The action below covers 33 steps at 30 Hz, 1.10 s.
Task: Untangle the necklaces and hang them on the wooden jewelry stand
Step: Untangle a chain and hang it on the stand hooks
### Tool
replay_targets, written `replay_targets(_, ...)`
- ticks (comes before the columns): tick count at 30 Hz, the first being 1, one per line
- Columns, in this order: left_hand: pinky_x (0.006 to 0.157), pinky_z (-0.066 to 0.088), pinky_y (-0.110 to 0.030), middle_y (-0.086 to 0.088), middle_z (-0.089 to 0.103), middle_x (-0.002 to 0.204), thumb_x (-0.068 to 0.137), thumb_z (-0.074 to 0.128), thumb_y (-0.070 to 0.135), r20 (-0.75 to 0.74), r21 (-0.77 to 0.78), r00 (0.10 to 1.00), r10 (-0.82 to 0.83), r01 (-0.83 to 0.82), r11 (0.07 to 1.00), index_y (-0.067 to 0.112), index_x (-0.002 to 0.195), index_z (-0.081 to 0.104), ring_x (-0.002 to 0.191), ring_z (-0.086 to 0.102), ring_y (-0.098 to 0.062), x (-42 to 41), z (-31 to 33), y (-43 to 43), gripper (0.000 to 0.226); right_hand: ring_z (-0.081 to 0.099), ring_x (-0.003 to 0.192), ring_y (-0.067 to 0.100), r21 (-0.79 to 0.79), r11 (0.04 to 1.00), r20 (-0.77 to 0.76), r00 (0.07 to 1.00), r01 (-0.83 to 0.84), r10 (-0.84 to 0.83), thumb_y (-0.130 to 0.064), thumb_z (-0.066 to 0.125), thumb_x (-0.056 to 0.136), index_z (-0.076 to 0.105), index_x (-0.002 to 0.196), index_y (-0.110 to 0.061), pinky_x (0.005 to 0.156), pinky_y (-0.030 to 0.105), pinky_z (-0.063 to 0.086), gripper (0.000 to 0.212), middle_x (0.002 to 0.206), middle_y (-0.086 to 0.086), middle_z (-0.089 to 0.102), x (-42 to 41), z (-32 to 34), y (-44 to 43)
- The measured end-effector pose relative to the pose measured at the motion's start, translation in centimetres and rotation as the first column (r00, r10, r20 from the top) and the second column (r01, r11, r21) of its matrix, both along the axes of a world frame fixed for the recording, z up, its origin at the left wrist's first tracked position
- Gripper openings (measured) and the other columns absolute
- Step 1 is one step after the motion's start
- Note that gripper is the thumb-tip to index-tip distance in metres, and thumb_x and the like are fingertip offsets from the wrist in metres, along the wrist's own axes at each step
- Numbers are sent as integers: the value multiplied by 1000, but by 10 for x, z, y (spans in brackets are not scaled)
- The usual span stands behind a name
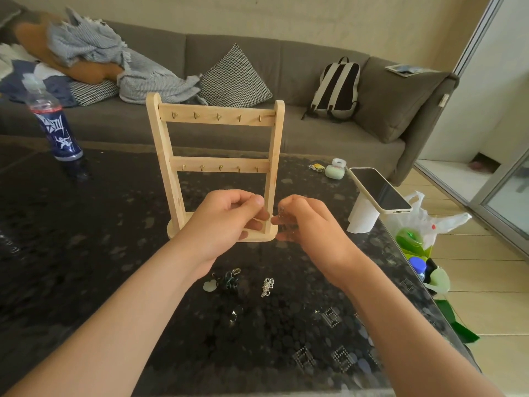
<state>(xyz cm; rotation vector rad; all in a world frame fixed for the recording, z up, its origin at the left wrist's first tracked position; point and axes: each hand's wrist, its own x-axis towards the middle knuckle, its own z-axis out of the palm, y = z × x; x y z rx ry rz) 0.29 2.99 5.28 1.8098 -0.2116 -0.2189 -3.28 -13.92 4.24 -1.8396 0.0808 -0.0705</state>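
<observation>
Forearms reach over the table (114, 253), where a dark necklace (227, 282) and a silver necklace (267, 286) lie bunched. Right hand (309, 224) grips a chain (282, 213) before the stand (214, 167). Left hand (226, 222) pinches thumb to forefinger; whether on the chain, cannot tell. Stand upright, long axis vertical, hooks facing the camera.

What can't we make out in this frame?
Head view only:
1. The chain in the right hand: blurred and mostly behind the fingers, so its length and knots are unreadable.
2. Whether the left hand pinches the chain: too fine to tell.
3. The middle of the stand base: hidden by both hands.
4. The dark tangle on the table: too small to count pieces.
</observation>
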Motion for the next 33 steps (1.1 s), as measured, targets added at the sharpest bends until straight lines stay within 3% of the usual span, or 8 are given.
replay_targets(6,105,50,-45,9,81,101,105,62,38,-78,50,978,-194,199,979,26,102,83,106,74,-13,-8,4,-3,25,64,95,32,-17,999,32,999,-31,32,-29,47,103,65,85,-3,104,62,52,37,87,6,63,2,0,0)
replay_targets(11,95,53,-34,13,81,97,105,65,35,10,47,992,-122,122,991,29,106,80,95,77,-7,-7,2,-1,16,59,94,31,-44,999,7,1000,-2,3,-34,42,106,62,100,5,101,61,52,45,94,19,59,1,0,1)
replay_targets(15,88,56,-30,15,80,94,103,68,32,58,8,998,10,-11,1000,31,103,81,90,76,-3,-3,-1,-2,12,59,91,21,-18,1000,-22,1000,-8,8,-41,41,113,63,68,-23,100,55,55,54,88,5,66,-2,3,5)
replay_targets(18,94,59,-37,12,81,93,105,65,30,-30,-79,997,77,-79,994,26,101,80,93,77,-8,-1,-1,-3,16,62,92,20,63,998,-57,998,15,-12,-46,50,110,59,63,-26,92,44,55,51,85,-2,64,-3,5,3)
replay_targets(24,85,64,-37,-2,80,87,107,61,21,-198,-261,973,118,-168,951,12,107,72,90,79,-19,2,-5,-8,14,66,88,20,348,938,-108,994,6,33,-23,70,98,80,88,-12,81,37,52,18,93,8,67,-2,0,2)
replay_targets(27,85,62,-37,-2,79,98,106,64,19,-173,-244,978,120,-160,957,17,113,72,94,78,-16,2,-7,-6,11,70,88,19,464,885,-104,995,43,7,-16,73,97,74,115,6,83,34,56,29,99,13,71,-1,-1,1)
replay_targets(31,86,60,-36,-3,77,108,108,61,16,-134,-209,984,120,-147,967,23,115,71,100,76,-14,2,-5,-5,14,73,92,22,447,894,-66,998,33,-4,-7,73,96,71,95,-9,89,35,57,3,101,19,76,-3,2,2)
replay_targets(33,90,60,-37,-4,76,110,108,60,15,-126,-208,987,105,-130,969,24,115,70,101,76,-15,1,-4,-5,15,75,96,24,445,895,-47,999,38,-19,-3,73,96,65,88,-15,90,36,58,17,107,22,77,-3,1,3)
